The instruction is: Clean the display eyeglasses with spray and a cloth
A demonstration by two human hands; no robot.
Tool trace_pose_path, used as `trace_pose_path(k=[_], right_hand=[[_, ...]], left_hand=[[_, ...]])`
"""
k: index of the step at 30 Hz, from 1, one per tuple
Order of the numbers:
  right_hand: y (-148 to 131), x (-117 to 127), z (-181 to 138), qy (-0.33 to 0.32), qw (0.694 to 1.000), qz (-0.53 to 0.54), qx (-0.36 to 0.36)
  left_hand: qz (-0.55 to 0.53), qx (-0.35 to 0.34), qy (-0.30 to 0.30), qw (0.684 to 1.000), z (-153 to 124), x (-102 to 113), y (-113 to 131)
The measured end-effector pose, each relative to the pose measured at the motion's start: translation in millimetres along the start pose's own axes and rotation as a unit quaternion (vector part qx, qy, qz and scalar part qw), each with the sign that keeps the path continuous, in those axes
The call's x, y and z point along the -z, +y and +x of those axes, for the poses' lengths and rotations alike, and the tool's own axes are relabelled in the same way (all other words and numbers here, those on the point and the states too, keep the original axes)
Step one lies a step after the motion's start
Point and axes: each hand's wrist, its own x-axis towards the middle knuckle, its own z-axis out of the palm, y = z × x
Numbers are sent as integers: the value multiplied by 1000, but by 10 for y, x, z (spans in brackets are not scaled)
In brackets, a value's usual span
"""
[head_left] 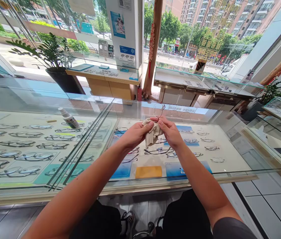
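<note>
My left hand (135, 133) and my right hand (170, 131) meet above the glass counter (230, 167). Both are closed around a beige cleaning cloth (152, 135) that hangs down between them. A thin pair of glasses (158, 111) sticks up out of the cloth, pinched by my right fingers. Under the hands, inside the case, lie several other pairs of glasses (159, 151) on a pale display board.
A small white spray bottle (68, 118) lies on the counter glass to the left. An orange pad (148, 172) sits in the case near the front edge. More glass cases (192, 79) and a potted plant (55, 63) stand behind, by the windows.
</note>
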Motion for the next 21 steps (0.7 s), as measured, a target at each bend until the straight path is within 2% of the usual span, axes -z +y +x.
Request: trace_pose_path(k=[5, 8, 15, 21], right_hand=[[-28, -56, -14, 6, 1000, -15, -7], [-16, -71, -16, 9, 1000, -4, -9], [66, -68, -12, 20, 996, 63, -58], [43, -88, 1, 53, 992, 93, -67]], left_hand=[[70, -32, 67, 995, 20, -5, -60], [86, -46, 85, 992, 21, -36, -61], [70, -41, 66, 995, 4, -54, -60], [67, -20, 46, 996, -36, -118, 10]])
